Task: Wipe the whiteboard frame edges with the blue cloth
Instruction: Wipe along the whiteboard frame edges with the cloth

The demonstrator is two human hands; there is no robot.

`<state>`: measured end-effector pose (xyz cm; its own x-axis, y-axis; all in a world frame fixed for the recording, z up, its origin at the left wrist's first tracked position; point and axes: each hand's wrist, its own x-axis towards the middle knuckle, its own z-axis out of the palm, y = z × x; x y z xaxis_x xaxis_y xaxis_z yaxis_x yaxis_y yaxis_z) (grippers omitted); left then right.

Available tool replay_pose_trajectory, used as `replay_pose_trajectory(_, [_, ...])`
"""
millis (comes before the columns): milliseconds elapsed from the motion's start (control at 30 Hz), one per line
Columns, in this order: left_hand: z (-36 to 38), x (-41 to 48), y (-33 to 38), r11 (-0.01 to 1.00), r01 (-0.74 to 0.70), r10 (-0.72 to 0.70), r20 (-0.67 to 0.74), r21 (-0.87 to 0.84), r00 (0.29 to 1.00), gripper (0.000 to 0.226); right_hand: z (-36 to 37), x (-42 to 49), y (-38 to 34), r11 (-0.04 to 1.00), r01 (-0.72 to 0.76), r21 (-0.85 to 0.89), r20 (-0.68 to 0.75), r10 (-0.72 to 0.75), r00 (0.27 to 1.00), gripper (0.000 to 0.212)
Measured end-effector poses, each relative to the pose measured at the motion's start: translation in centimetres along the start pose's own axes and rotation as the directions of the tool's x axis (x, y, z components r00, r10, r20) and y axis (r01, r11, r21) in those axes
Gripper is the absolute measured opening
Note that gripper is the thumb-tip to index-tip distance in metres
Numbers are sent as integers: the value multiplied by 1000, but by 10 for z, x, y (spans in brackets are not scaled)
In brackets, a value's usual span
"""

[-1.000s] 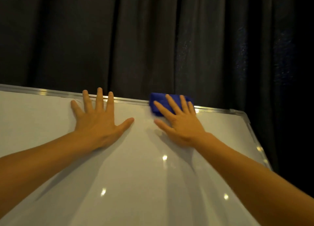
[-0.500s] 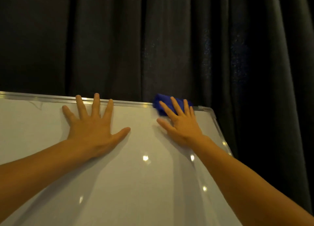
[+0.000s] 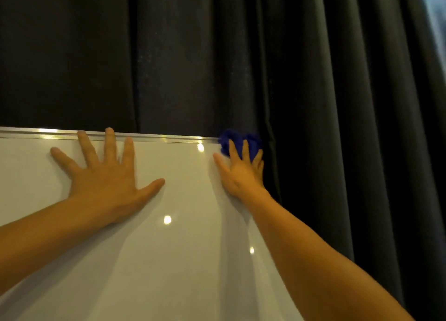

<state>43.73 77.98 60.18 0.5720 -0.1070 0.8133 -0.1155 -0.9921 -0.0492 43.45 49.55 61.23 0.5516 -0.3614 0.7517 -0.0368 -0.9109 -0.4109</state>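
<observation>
The whiteboard (image 3: 169,260) fills the lower left, with a silver metal frame (image 3: 149,136) along its top edge. A bunched blue cloth (image 3: 237,139) sits at the board's top right corner. My right hand (image 3: 241,173) presses on the cloth with its fingers spread over it, covering the corner and the top of the right edge. My left hand (image 3: 106,176) lies flat on the board with fingers apart, fingertips reaching the top frame, holding nothing.
A dark pleated curtain (image 3: 313,79) hangs behind and to the right of the board. A strip of pale light (image 3: 438,11) shows at the far upper right. Small light reflections dot the glossy board surface.
My right hand has slid the blue cloth rightward along the top frame, from mid-edge to the top right corner. The cloth looks more bunched. My left hand stays flat on the board.
</observation>
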Motion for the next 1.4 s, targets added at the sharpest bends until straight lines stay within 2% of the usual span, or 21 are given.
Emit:
replay_pose_trajectory(33, [0, 1, 7, 1000, 19, -19, 7, 7, 1000, 125, 7, -6, -14, 998, -29, 59, -1, 29, 1000, 81])
replay_pose_trajectory(100, [0, 3, 22, 997, 63, -64, 16, 42, 998, 129, 21, -24, -43, 978, 147, 146, -13, -147, 989, 84])
replay_pose_trajectory(167, [0, 6, 31, 995, 73, -75, 25, 71, 997, 128, 26, -40, -45, 883, 463, 75, -21, -462, 886, 72])
replay_pose_trajectory(233, [1, 6, 33, 998, 30, -32, 26, 55, 999, 125, 12, -30, -20, 746, 665, -33, -17, -665, 746, 64])
replay_pose_trajectory(267, [1, 5, 32, 999, 10, -11, 27, 41, 1000, 124, 4, -19, -4, 724, 686, -79, 3, -687, 726, 64])
replay_pose_trajectory(300, [1, 3, 32, 999, -8, 8, 24, 39, 1000, 123, -3, -9, 8, 762, 638, -107, 17, -640, 768, 65])
replay_pose_trajectory(367, [2, -3, 35, 998, -51, 51, 15, 44, 999, 120, -10, 2, 13, 934, 345, -91, -25, -348, 937, 66])
replay_pose_trajectory(400, [3, -6, 38, 997, -61, 60, 11, 45, 998, 117, -6, 3, 0, 984, 174, -43, -45, -176, 983, 70])
replay_pose_trajectory(433, [5, -7, 41, 997, -60, 60, 3, 49, 998, 116, 1, -2, -20, 998, 56, 20, -53, -55, 997, 75])
replay_pose_trajectory(467, [7, -6, 44, 997, -55, 55, -5, 55, 998, 115, 11, -10, -42, 995, 30, 97, -62, -24, 998, 82])
replay_pose_trajectory(500, [8, -5, 46, 997, -50, 50, -12, 62, 999, 114, 20, -22, -63, 981, 94, 169, -76, -82, 994, 86])
replay_pose_trajectory(567, [10, -2, 49, 997, -57, 58, -25, 56, 998, 116, 28, -45, -71, 913, 365, 181, -59, -360, 931, 79])
replay_pose_trajectory(633, [10, -2, 45, 996, -74, 75, -38, 42, 996, 120, 17, -38, -42, 826, 563, 30, -65, -561, 825, 69])
replay_pose_trajectory(667, [10, -3, 43, 996, -83, 85, -37, 44, 996, 122, 11, -30, -24, 826, 561, -54, -63, -563, 824, 68])
replay_pose_trajectory(700, [9, -5, 42, 994, -99, 100, -37, 46, 994, 122, 5, -20, -7, 880, 464, -101, -51, -471, 881, 69])
replay_pose_trajectory(767, [8, -11, 45, 991, -132, 133, -40, 39, 990, 120, -6, -9, 9, 996, 90, -21, -5, -90, 996, 75])
replay_pose_trajectory(800, [10, -14, 49, 989, -139, 141, -50, 43, 989, 119, -5, -9, 6, 997, -57, 58, 20, 56, 998, 80])
replay_pose_trajectory(833, [11, -16, 52, 988, -144, 147, -59, 48, 987, 116, -1, -14, -1, 989, -115, 93, 17, 114, 993, 84])
replay_pose_trajectory(1000, [9, -20, 68, 973, -230, 231, -48, 25, 972, 125, 13, -58, -12, 991, -108, 77, -50, 112, 992, 96])
replay_pose_trajectory(1167, [16, -42, 82, 934, -357, 357, 24, 29, 934, 132, 24, -142, 8, 960, -254, 122, 59, 248, 967, 91])
replay_pose_trajectory(1400, [17, -68, 95, 889, -457, 458, -17, 39, 889, 132, 33, -278, 66, 860, -469, 202, 33, 473, 881, 86])
